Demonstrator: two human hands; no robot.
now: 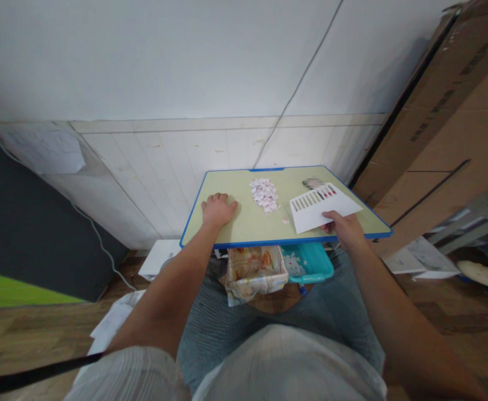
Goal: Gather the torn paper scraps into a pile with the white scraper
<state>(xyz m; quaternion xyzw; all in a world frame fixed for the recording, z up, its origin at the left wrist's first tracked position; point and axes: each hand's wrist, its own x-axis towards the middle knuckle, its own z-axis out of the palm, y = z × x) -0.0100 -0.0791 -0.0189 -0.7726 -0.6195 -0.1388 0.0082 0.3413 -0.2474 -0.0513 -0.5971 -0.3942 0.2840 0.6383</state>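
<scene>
My left hand (218,210) lies palm down on the left part of the small yellow-green table (244,228), fingers loosely apart and nothing visible in it. In my right hand (341,227) is a white card (319,220), gripped at its near edge, thumb on top. A row of slots or strips runs along the card's far side, some beige, a few dark and red. Between the hands sits a heap of small pale pinkish-white pieces (264,194). One loose piece (285,220) lies near the card's left corner. Beyond the card is a blurred-out round item (312,183).
Below the table's blue edge are a cloth-lined box (258,275) and a turquoise basket (310,277) holding small white pieces. A wall stands behind the table. Large cardboard boxes (444,128) rise at right. A white box (158,259) is at lower left.
</scene>
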